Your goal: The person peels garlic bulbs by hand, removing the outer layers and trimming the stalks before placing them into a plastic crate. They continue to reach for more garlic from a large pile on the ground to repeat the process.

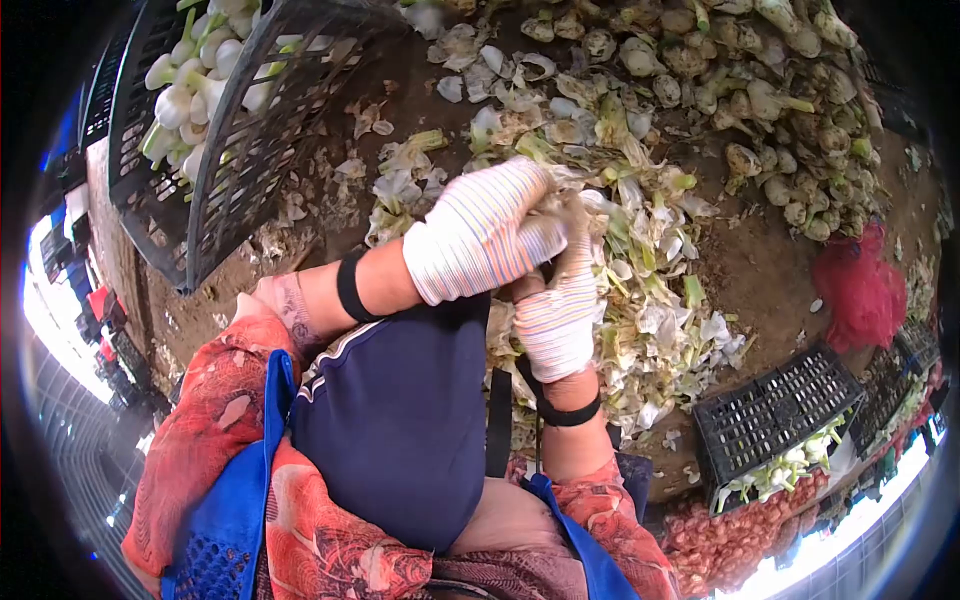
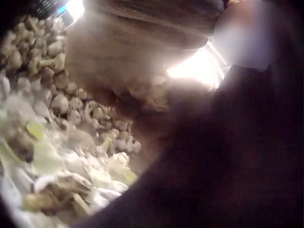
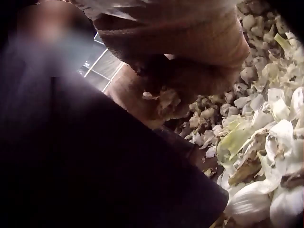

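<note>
Both hands wear striped white gloves and meet above a heap of garlic peelings (image 1: pixel 640 260). The left hand (image 1: pixel 485 235) is curled, its fingertips against the right hand (image 1: pixel 560 310), whose fingers bend in towards it. Between them, mostly covered, is a flaky garlic piece (image 3: pixel 168 101), seen in the right wrist view among the brown-stained glove fingers; its full shape is hidden. The left wrist view shows a dim, blurred gloved hand (image 2: pixel 137 47) close to the lens, with peelings and whole bulbs beyond.
A black crate (image 1: pixel 190 240) of white bulbs stands tilted at upper left. Unpeeled garlic (image 1: pixel 790 110) is piled at upper right, above a pink net bag (image 1: pixel 862 290). At lower right, another black crate (image 1: pixel 780 410) holds garlic, beside reddish net sacks (image 1: pixel 730 535).
</note>
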`<act>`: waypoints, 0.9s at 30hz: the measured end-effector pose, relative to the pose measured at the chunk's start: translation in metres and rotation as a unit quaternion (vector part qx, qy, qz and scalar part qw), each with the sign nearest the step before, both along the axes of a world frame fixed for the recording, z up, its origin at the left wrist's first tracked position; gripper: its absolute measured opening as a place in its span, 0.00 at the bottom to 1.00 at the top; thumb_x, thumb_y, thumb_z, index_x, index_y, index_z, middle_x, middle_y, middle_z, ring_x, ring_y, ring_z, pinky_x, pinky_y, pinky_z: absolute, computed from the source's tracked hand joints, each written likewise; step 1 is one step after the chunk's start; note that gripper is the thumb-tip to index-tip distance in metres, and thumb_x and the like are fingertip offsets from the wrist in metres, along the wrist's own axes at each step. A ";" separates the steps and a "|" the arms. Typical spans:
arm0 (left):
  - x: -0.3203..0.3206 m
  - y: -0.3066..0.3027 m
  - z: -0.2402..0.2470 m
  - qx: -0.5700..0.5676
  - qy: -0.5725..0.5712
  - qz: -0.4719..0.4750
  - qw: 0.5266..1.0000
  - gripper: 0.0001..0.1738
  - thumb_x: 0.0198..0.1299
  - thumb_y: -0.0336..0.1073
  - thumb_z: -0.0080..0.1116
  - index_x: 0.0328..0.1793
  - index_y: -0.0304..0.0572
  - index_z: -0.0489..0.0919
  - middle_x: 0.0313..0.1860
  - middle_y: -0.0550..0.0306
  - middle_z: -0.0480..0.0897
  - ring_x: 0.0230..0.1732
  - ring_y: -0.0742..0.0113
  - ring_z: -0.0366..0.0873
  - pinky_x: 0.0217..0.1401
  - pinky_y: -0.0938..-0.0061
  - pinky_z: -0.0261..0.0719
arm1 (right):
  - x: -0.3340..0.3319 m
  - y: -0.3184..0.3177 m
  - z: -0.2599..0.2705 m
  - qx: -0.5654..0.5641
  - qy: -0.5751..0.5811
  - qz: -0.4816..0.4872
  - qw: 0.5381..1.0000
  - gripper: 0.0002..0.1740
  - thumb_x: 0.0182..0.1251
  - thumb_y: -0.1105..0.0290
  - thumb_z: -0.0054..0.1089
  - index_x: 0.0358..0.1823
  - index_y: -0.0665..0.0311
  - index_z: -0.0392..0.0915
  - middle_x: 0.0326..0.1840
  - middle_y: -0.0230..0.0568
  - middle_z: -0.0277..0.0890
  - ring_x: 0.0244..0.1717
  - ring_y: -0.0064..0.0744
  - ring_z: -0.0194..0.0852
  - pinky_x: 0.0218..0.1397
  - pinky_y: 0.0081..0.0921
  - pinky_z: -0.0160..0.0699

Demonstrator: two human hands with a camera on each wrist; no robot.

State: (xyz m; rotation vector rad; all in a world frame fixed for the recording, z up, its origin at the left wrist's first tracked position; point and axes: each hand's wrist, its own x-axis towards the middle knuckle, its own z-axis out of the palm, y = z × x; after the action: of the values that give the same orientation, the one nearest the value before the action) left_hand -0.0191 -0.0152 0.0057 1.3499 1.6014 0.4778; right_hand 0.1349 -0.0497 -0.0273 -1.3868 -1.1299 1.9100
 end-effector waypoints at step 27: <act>-0.013 0.000 -0.087 -0.054 -0.126 0.093 0.986 0.26 0.62 0.27 0.60 0.68 0.34 0.73 0.57 0.53 0.80 0.55 0.68 0.77 0.62 0.72 0.76 | 0.093 0.156 -0.071 0.130 -0.525 0.095 0.836 0.28 0.64 0.58 0.63 0.61 0.65 0.76 0.55 0.63 0.80 0.56 0.58 0.79 0.61 0.43 0.77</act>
State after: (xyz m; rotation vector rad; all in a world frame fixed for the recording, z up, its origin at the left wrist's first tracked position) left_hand -0.0324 -0.0148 -0.0812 1.0192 1.5258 0.6387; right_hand 0.2279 0.1066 -0.0986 -2.2804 -1.9670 0.9162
